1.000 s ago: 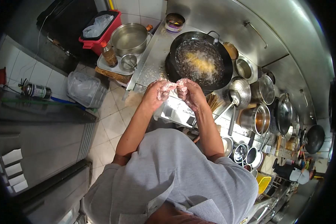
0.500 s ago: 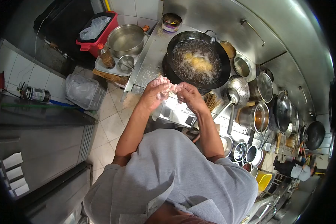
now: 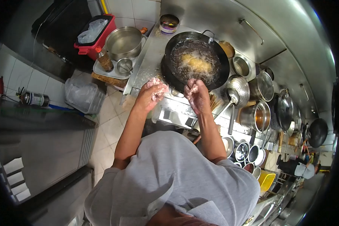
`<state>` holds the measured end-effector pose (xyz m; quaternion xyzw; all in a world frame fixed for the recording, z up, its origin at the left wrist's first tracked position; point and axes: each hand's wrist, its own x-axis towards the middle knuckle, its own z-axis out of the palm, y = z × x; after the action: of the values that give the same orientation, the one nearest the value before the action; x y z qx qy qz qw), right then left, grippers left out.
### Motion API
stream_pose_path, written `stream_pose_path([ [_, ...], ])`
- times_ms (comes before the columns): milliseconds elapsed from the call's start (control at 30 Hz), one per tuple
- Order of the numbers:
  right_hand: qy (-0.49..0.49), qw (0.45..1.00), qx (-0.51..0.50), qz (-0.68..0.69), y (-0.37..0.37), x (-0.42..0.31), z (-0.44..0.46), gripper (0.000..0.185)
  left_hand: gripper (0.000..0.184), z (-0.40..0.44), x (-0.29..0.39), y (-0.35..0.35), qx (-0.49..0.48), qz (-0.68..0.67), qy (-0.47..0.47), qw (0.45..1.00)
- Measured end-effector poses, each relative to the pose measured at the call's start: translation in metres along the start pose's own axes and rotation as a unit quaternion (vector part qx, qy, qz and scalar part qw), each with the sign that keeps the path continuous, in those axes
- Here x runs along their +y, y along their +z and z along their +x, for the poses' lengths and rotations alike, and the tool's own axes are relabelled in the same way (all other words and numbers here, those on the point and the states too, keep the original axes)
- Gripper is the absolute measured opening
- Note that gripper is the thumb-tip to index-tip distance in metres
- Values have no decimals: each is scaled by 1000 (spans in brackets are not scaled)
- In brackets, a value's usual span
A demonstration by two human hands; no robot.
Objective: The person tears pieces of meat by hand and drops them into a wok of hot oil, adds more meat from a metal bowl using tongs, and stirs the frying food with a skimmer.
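Note:
My left hand [image 3: 148, 97] is closed around a clump of pale pink raw meat [image 3: 158, 86], at the front edge of the steel counter. My right hand [image 3: 196, 96] has white coating on its fingers and pinches a small piece of raw meat [image 3: 193, 88] just at the near rim of the wok [image 3: 222, 73]. Inside the wok, golden pieces of frying food [image 3: 196, 63] bubble in dark hot oil. The two hands are apart.
A perforated ladle [image 3: 238, 88] lies right of the wok, near a bundle of thin sticks [image 3: 214, 101] and several pots. To the left are a large steel pot [image 3: 125, 42], a sauce bottle [image 3: 105, 60] and a red bin [image 3: 89, 49]. A person [image 3: 303, 169] stands far right.
My hands have separated after being together at the meat. My right hand has moved up to the wok's rim with a small piece; the left keeps the clump.

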<state>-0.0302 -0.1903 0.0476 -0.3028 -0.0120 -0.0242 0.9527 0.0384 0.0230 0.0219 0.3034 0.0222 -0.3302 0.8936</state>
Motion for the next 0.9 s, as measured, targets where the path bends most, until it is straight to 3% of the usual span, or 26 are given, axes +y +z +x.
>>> stream_pose_path([
  [67,-12,995,80,-55,-7,5,-1,17,25,-1,-4,7,0,-1,-10,1000],
  [167,8,997,82,-11,-2,8,1,8,20,-2,-5,14,39,28,4,999],
  [200,25,995,99,-11,2,10,1,9,20,-2,-4,13,35,23,1,999],
  [233,29,981,180,-74,12,9,1,23,20,-3,-2,11,31,17,-3,999],
  [400,38,968,145,-200,-32,7,9,18,29,-5,0,9,3,55,20,998],
  [500,86,952,180,-232,-55,-12,20,31,31,-6,0,9,6,102,42,994],
  [533,61,912,204,-350,-69,-15,28,37,31,-7,-1,9,10,119,55,991],
  [567,1,830,162,-533,-89,-20,39,40,31,-9,-1,9,13,118,55,991],
  [600,-60,710,112,-692,-104,-27,47,44,31,-9,-1,8,9,132,61,989],
  [633,-59,710,110,-693,-104,-34,50,44,31,-9,-2,7,5,146,67,987],
  [700,-18,452,103,-886,-104,-47,56,48,31,-10,-2,6,1,145,66,987],
  [800,53,419,72,-904,-160,-59,70,53,32,-12,0,11,-5,144,65,987],
  [833,133,367,56,-919,-156,-67,70,48,32,-13,0,13,-5,144,66,987],
  [900,139,359,46,-922,-187,-70,74,46,32,-11,-2,13,-4,147,71,987],
])
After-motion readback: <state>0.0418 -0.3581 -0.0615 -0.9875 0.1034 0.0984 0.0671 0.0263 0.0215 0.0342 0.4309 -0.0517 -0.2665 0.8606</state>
